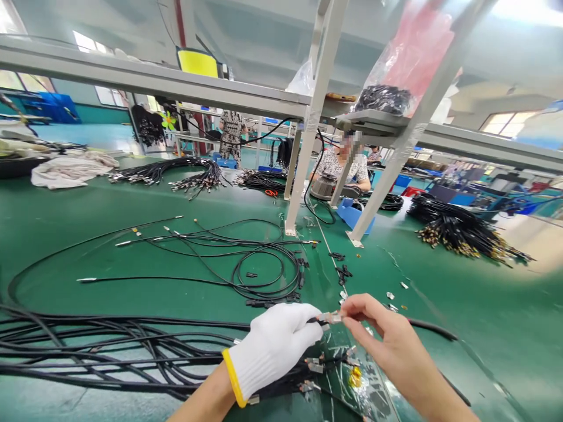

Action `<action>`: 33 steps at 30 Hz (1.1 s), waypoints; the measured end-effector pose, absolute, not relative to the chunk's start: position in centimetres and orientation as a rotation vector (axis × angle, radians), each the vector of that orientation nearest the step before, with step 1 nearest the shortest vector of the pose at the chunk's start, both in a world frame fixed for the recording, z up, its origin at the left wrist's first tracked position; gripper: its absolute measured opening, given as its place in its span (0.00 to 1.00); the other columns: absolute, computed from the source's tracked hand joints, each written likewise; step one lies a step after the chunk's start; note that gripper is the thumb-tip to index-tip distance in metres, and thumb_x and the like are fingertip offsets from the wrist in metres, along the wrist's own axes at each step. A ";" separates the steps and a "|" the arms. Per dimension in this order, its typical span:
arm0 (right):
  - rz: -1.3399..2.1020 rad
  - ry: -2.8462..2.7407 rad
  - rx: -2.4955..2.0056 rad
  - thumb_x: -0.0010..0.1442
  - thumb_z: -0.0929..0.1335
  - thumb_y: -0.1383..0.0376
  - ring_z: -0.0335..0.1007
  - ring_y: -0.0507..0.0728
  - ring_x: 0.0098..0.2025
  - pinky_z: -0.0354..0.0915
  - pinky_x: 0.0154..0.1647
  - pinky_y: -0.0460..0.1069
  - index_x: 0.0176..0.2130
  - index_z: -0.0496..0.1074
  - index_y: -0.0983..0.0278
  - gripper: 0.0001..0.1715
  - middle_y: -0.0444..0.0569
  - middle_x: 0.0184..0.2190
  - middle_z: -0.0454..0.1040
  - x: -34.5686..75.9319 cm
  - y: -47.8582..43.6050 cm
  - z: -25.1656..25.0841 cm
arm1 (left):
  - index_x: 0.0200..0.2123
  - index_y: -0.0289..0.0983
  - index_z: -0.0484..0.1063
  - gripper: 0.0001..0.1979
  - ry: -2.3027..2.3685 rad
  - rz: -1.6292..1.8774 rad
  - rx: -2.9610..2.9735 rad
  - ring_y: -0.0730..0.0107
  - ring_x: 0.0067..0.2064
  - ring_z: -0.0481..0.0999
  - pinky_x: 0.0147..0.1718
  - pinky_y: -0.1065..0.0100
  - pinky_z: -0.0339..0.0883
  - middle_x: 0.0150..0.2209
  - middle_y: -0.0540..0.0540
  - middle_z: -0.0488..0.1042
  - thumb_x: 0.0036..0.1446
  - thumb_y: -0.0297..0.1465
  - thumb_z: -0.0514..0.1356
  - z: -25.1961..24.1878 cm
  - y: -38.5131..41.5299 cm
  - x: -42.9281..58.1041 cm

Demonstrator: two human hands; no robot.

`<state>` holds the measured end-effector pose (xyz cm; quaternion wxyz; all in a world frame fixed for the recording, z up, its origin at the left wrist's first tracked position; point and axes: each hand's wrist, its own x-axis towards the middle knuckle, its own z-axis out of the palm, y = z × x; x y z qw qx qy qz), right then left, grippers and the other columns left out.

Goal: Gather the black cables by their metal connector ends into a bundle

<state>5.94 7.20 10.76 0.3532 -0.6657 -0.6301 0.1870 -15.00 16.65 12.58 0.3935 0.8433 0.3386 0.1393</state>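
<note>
My left hand [284, 340], in a white knit glove with a yellow cuff, is closed on the end of a black cable [206, 321]. From its fingertips sticks a small silvery metal terminal [329, 317]. My bare right hand [382, 334] pinches the far end of that terminal between thumb and forefinger. Below the glove lies a bundle of black cables [145, 357], several of them ending in metal terminals [315, 366]. A yellow tape-like piece [355, 376] lies beside these ends.
Loose coiled cables [264, 258] and small black plastic clips [343, 272] lie on the green tabletop [88, 234]. Metal shelf posts [314, 129] rise from the middle. More cable bundles [466, 228] lie to the right and behind. A person [343, 164] sits across the table.
</note>
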 end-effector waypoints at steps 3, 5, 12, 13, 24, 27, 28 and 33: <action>0.491 -1.646 -1.845 0.68 0.60 0.54 0.70 0.58 0.43 0.63 0.48 0.55 0.46 0.70 0.55 0.13 0.44 0.42 0.75 7.1 6.5 11.3 | 0.31 0.43 0.69 0.13 0.936 0.345 2.057 0.71 0.33 0.67 0.34 0.69 0.52 0.28 0.57 0.68 0.65 0.42 0.53 13.4 16.7 -14.8; 0.539 -1.691 -1.926 0.64 0.60 0.58 0.70 0.60 0.41 0.63 0.45 0.57 0.44 0.72 0.57 0.14 0.47 0.40 0.75 7.7 6.0 10.9 | 0.30 0.43 0.67 0.13 0.986 0.346 2.021 0.72 0.32 0.65 0.34 0.69 0.52 0.26 0.58 0.65 0.65 0.42 0.54 13.8 16.8 -14.9; 0.646 -1.768 -1.977 0.60 0.58 0.59 0.68 0.63 0.37 0.61 0.40 0.57 0.32 0.69 0.60 0.14 0.53 0.34 0.73 7.3 5.5 8.9 | 0.31 0.43 0.68 0.14 0.988 0.338 1.993 0.71 0.31 0.63 0.33 0.68 0.51 0.26 0.57 0.65 0.66 0.43 0.52 14.0 16.7 -14.9; 0.653 -1.747 -1.972 0.61 0.58 0.58 0.67 0.62 0.36 0.60 0.39 0.57 0.31 0.68 0.60 0.15 0.52 0.33 0.73 7.2 5.6 9.1 | 0.31 0.43 0.68 0.14 0.999 0.324 1.986 0.71 0.31 0.63 0.33 0.68 0.52 0.26 0.57 0.65 0.66 0.43 0.52 14.1 16.6 -14.9; 0.835 -1.627 -1.922 0.57 0.60 0.55 0.62 0.56 0.31 0.57 0.32 0.50 0.29 0.66 0.59 0.13 0.44 0.27 0.69 7.3 4.9 11.0 | 0.30 0.41 0.66 0.17 1.031 0.375 1.959 0.71 0.31 0.63 0.33 0.68 0.52 0.28 0.58 0.68 0.66 0.45 0.51 13.5 17.2 -15.2; 0.938 -1.718 -1.975 0.51 0.61 0.59 0.59 0.55 0.28 0.52 0.29 0.50 0.24 0.65 0.59 0.09 0.42 0.23 0.67 7.7 3.5 10.2 | 0.32 0.42 0.69 0.16 1.008 0.412 1.921 0.71 0.32 0.64 0.35 0.67 0.53 0.29 0.58 0.70 0.66 0.45 0.51 13.4 17.3 -15.3; 0.942 -1.747 -2.004 0.51 0.62 0.59 0.57 0.55 0.27 0.51 0.28 0.50 0.22 0.63 0.60 0.10 0.42 0.22 0.65 7.7 3.2 9.9 | 0.33 0.42 0.69 0.16 1.000 0.429 1.908 0.71 0.33 0.64 0.36 0.67 0.53 0.29 0.59 0.70 0.66 0.45 0.51 13.3 17.4 -15.3; 0.663 -1.796 -2.165 0.63 0.57 0.62 0.63 0.59 0.30 0.52 0.33 0.52 0.26 0.63 0.59 0.15 0.47 0.27 0.71 7.6 4.3 8.6 | 0.32 0.41 0.69 0.17 0.999 0.462 1.900 0.70 0.34 0.66 0.38 0.67 0.54 0.32 0.58 0.73 0.66 0.45 0.50 13.1 17.5 -15.4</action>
